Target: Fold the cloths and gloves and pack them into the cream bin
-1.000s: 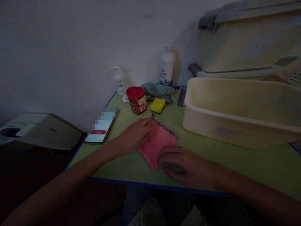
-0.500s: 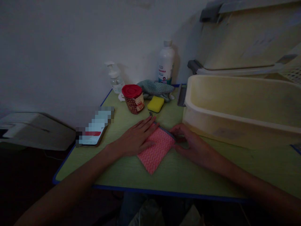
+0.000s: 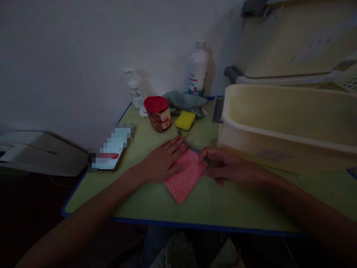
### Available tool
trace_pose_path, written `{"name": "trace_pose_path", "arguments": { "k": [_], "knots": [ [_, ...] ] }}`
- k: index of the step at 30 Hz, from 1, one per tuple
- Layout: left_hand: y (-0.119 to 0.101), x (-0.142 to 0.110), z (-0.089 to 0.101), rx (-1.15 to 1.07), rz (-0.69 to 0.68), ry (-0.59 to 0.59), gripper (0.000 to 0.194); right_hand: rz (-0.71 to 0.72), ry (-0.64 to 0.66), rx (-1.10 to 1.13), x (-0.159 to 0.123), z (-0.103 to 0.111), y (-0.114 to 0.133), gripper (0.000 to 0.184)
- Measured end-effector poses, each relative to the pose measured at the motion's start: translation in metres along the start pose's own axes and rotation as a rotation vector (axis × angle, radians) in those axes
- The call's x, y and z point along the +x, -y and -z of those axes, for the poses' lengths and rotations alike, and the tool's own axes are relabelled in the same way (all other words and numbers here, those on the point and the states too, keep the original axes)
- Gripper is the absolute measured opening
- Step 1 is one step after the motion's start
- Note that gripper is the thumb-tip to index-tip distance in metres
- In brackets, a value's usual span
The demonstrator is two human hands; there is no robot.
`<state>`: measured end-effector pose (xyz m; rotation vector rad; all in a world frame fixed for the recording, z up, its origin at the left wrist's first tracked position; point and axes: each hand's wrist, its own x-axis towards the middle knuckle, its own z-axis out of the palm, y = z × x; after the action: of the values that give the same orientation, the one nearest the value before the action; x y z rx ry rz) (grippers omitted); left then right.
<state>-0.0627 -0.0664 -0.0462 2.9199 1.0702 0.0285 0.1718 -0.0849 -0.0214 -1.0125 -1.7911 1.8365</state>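
Observation:
A folded pink cloth [image 3: 185,178] with a dark checked edge lies on the green table, one corner pointing toward me. My left hand [image 3: 163,160] rests flat over its left side, fingers stretched out. At the cloth's right corner is my right hand [image 3: 223,163], its index finger bent onto the checked edge and its thumb lower down, with a gap between them. The small tip of checked trim [image 3: 179,132] sticks out beyond my left fingertips. Just past the cloth sits a yellow sponge [image 3: 185,121].
A red-lidded canister [image 3: 158,114], a grey-green cloth [image 3: 184,103], a pump bottle [image 3: 135,89] and a white bottle [image 3: 198,69] stand or lie at the back. A phone [image 3: 113,149] is on the left. A large cream bin [image 3: 251,141] with a raised lid fills the right.
My right hand has shifted slightly left, and its index finger now lies over the cloth's right corner. My left hand stays flat in place. The view has tilted slightly.

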Motion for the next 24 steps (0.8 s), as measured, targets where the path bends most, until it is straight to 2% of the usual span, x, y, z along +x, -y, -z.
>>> {"name": "trace_pose_path", "arguments": {
  "k": [8,17,24],
  "knots": [
    [0.0,0.001,0.001,-0.01,0.0,-0.001,0.065,-0.125,0.155,0.071,0.008,0.01,0.006,0.012],
    [0.002,0.002,0.001,-0.038,-0.026,0.011,0.06,-0.155,0.204,0.111,0.004,0.013,0.002,0.008],
    [0.002,0.002,0.0,-0.03,-0.04,0.002,0.062,-0.165,0.231,0.063,0.002,0.013,0.005,0.005]
  ]
}}
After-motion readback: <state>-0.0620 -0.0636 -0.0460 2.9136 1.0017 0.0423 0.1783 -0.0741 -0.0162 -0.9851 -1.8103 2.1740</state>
